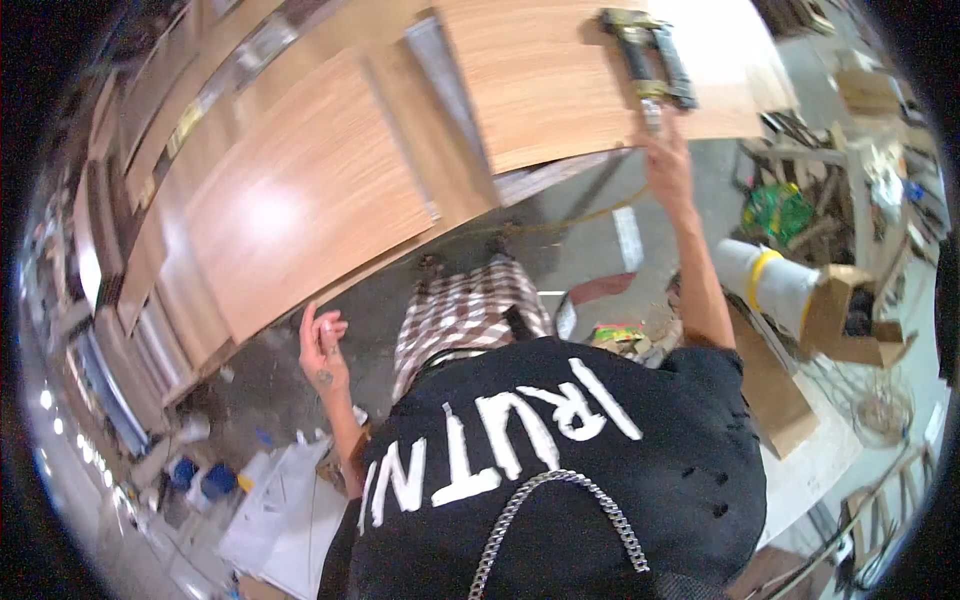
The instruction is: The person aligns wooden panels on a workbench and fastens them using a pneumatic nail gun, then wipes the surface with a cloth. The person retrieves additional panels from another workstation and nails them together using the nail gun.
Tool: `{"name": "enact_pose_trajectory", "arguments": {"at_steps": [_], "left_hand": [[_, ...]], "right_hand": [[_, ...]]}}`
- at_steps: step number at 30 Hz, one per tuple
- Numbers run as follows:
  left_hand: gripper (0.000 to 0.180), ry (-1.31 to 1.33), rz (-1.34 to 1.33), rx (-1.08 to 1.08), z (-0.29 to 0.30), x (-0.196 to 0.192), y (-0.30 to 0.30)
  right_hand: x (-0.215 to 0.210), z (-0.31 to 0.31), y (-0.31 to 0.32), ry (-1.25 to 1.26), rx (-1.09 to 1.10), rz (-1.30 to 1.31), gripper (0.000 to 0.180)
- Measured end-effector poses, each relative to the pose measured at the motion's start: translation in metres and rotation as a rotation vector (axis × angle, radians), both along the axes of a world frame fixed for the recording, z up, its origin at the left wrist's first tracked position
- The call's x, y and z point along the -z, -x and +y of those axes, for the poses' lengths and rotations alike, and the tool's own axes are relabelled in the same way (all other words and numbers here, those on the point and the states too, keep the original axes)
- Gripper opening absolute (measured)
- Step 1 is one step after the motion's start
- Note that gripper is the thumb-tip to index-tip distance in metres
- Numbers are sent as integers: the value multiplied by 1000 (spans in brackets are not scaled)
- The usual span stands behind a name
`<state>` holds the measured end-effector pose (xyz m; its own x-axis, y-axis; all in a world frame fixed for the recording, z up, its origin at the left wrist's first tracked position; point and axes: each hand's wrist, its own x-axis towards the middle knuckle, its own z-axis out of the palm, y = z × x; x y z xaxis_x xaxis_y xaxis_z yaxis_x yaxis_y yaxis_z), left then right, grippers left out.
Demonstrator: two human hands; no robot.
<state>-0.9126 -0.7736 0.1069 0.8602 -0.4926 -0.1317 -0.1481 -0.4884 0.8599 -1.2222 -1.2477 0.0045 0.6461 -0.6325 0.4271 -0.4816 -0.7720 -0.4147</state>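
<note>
At the upper right, a black and brass-coloured nail gun (pixel 637 55) is over the light wood-grain panel. My right hand (pixel 668 160) reaches out to its near end, fingers at the metal air fitting; slight blur softens the grip. A yellowish hose (pixel 600 210) runs below that hand toward the left. My left hand (pixel 323 340) is raised beside the near edge of the other wood-grain panel (pixel 300 190), its fingers loosely bent and apart, holding nothing. Between the two panels lie a brown strip and a grey one.
Stacked boards and frames (pixel 110 225) line the left. At right are scrap wood, a green bundle (pixel 778 212), a white roll with a yellow band (pixel 765 280) and an open cardboard box (pixel 855 315). White sheets (pixel 285 510) lie low on the left.
</note>
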Motion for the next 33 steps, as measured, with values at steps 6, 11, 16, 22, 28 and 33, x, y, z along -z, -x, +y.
{"name": "enact_pose_trajectory", "arguments": {"at_steps": [6,11,16,22,28,33], "left_hand": [[32,-2,-180,-560,155,39,-97],[38,-375,-430,-516,248,81,-188],[42,-355,-416,-296,216,104,-210],[33,-228,-230,-271,190,115,-201],[17,-45,-296,-414,173,126,-186],[30,-100,-187,-441,168,131,-179]], "right_hand": [[-42,163,-82,-638,398,-199,14],[20,230,-147,-685,36,-257,22],[2,239,-174,-471,-28,-48,42],[8,229,-179,-549,116,-19,34],[25,227,-181,-462,232,-197,26],[23,220,-177,-530,331,-255,24]]}}
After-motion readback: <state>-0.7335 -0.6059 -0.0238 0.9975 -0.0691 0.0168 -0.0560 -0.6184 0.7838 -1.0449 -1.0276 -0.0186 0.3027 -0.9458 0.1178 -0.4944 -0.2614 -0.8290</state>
